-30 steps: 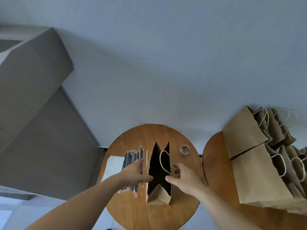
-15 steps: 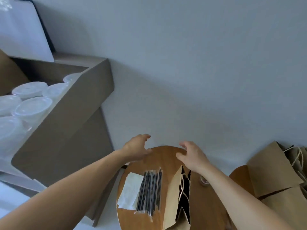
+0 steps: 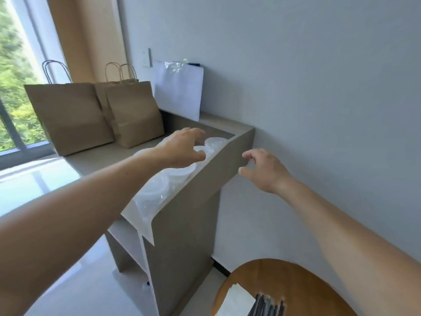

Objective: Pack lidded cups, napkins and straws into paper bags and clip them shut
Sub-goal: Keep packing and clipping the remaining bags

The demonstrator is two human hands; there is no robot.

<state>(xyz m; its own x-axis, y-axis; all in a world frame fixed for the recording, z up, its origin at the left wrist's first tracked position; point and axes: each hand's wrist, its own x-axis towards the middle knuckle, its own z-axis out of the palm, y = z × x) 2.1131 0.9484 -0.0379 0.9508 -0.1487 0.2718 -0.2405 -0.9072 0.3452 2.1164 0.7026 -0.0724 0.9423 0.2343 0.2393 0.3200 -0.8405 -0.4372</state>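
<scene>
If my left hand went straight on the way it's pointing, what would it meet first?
Most likely the clear lidded cups just past the fingertips of the left hand, standing in the grey shelf unit. Depth is unclear; the fingers may touch a lid already.

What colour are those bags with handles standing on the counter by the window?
Plain brown paper bags, no pattern; the head view shows them clearly.

One head-worn camera looks forward and down, tilted, at the grey counter (image 3: 186, 224). It stands near its right end.
</scene>
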